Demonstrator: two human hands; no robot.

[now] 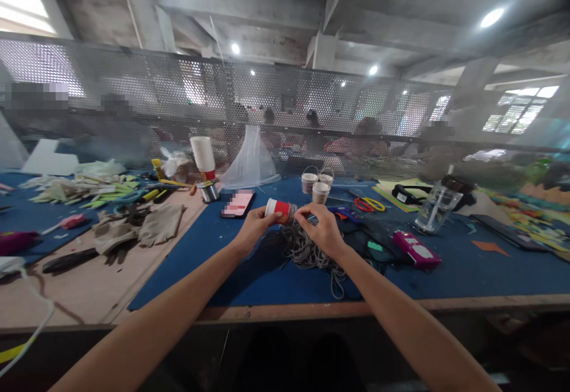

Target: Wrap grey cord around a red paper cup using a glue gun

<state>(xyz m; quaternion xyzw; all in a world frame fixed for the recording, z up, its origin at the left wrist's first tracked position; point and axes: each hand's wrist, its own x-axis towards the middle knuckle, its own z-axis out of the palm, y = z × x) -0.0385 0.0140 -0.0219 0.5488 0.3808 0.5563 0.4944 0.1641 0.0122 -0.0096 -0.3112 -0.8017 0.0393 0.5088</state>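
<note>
My left hand [258, 225] is closed around a small paper cup [280, 207], white at the rim and red along its side. The cup lies tilted on its side just above the blue mat [200, 261], and its far end looks wrapped in grey cord. At that end my right hand [321, 227] pinches the cord, thumb and fingertips together; the exact grip is small and partly hidden. Beneath both hands spreads a loose heap of grey cord [307, 252]. Behind them stand several small cups with handles [320, 192], apart from my hands.
A phone [238, 203] lies left of the cup, near a tall stack of paper cups [203, 155]. Scissors [369, 204], a blue glue gun [345, 214], a magenta box [416, 249] and a glass bottle [439, 205] are rightward. Gloves [161, 224] lie left. A perforated screen [285, 101] stands behind.
</note>
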